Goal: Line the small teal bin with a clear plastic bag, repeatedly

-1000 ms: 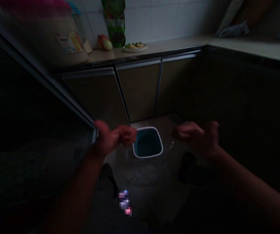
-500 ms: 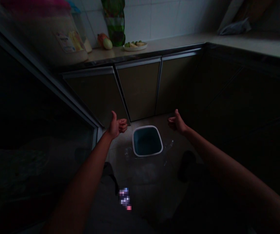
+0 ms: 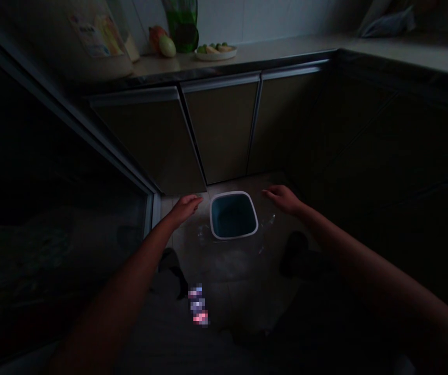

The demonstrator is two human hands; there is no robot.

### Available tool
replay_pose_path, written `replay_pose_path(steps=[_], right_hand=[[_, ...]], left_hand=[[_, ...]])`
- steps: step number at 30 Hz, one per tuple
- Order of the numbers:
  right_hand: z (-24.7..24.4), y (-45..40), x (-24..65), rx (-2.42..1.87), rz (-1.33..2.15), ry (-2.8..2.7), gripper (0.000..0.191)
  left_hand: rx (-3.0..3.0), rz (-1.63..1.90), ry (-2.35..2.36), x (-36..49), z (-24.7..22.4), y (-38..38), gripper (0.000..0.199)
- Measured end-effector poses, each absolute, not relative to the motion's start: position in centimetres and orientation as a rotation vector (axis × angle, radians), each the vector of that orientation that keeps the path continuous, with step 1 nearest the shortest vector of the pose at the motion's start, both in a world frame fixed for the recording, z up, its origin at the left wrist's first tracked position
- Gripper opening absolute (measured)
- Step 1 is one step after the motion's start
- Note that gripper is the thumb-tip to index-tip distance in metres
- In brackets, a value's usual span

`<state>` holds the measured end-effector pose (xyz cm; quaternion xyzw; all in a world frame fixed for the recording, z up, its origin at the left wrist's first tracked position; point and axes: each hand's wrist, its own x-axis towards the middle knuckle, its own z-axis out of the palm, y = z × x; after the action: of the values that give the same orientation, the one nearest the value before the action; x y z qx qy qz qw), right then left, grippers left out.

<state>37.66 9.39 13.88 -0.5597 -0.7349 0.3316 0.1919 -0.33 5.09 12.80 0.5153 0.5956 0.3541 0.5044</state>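
On the tiled floor ahead of me stands a blue-green plastic bin (image 3: 233,238) with a pale rim, seen from above. Its dark inside shows no contents that I can make out. My left hand (image 3: 184,206) hovers to the left of the bin, fingers together and thumb laid along them, holding nothing I can see. To the bin's right is my right hand (image 3: 282,198), also closed, its fingers pointing toward the bin. Neither hand touches the rim. Clear, crinkled plastic (image 3: 268,221) glints on the floor around the bin.
Low cabinets (image 3: 221,130) run behind the bin under a countertop (image 3: 282,49). On it are a plate of small green fruit (image 3: 216,53), an onion (image 3: 167,47), a green pouch (image 3: 182,26) and a large container (image 3: 99,39). A sliding-door frame (image 3: 91,138) borders the left. A blurred, lit patch (image 3: 198,306) shows low down.
Both hands have gone from thumbs-up fists to lowered thumbs with fingers turned inward beside the bin. The view has tilted slightly down. The bin stays on the floor.
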Motion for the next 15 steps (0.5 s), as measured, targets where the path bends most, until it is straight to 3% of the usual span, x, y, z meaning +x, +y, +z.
replay_pose_path(steps=[7, 15], right_hand=[[11.2, 6.6, 34.5, -1.652, 0.701, -2.762, 0.035], [6.2, 3.5, 31.8, -1.595, 0.816, -2.981, 0.030]], left_hand=[[1.619, 0.479, 1.519, -0.2, 7.7, 2.2, 0.034], [1.824, -0.082, 1.634, 0.2, 5.0, -0.2, 0.022]])
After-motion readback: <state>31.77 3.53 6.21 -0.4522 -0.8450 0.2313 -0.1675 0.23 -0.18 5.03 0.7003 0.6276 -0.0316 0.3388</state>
